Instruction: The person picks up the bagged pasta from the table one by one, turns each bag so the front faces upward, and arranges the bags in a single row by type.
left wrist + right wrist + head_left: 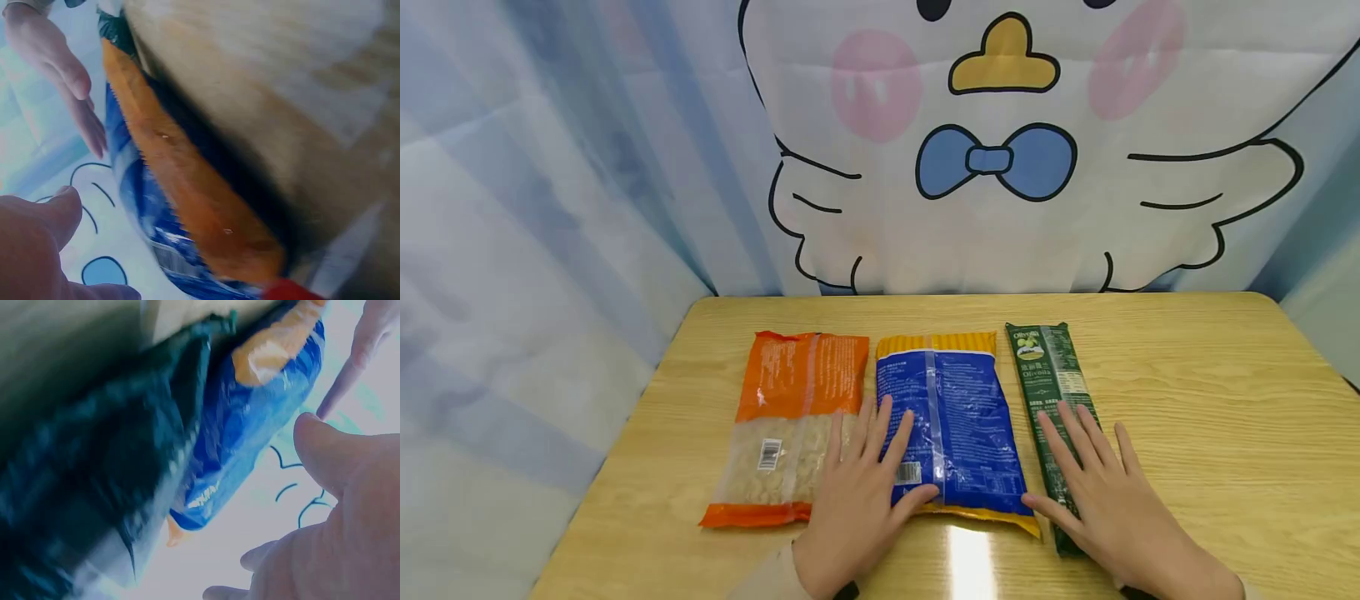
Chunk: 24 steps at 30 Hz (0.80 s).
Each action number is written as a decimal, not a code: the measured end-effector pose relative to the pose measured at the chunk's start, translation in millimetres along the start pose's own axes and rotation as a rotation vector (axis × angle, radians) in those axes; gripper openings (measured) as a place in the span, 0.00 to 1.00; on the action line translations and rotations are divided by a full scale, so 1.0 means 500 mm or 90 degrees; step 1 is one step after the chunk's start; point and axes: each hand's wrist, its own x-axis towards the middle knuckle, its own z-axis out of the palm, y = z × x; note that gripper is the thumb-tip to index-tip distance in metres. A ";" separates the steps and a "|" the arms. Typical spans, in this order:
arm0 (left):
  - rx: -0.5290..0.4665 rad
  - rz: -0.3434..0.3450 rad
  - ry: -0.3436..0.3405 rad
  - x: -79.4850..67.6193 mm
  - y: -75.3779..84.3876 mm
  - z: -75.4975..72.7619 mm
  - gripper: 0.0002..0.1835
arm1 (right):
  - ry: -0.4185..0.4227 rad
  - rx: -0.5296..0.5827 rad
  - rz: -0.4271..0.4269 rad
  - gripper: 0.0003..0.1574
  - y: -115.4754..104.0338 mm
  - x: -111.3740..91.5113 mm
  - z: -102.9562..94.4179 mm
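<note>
Three packages lie side by side, each with a lengthwise seam. The left one is an orange bag (775,383) with a see-through lower part showing pale pieces and a barcode. In the middle is a blue bag (973,417) with yellow ends and small print. The right one is a long, narrow dark green packet (1037,392) printed "Olivoilà". My left hand (859,496), fingers spread, overlaps the orange and blue bags' near parts. Over the green packet's near half is my right hand (1112,504), also spread. Both wrist views show the hands raised above the packages, gripping nothing.
The packages lie on a light wood-grain table (1210,383). Behind its far edge hangs a curtain (985,242) with a cartoon bird in a blue bow tie. Blue-and-white cloth (535,250) hangs along the left side.
</note>
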 end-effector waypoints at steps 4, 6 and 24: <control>0.026 0.030 0.012 0.024 0.017 -0.006 0.42 | -0.004 0.005 0.008 0.60 0.013 0.004 -0.011; 0.033 0.042 0.020 0.036 0.026 -0.008 0.42 | -0.023 0.013 0.022 0.60 0.018 0.005 -0.017; -0.069 0.091 -0.034 0.144 0.091 -0.018 0.39 | -0.056 0.044 0.084 0.64 0.076 -0.017 -0.041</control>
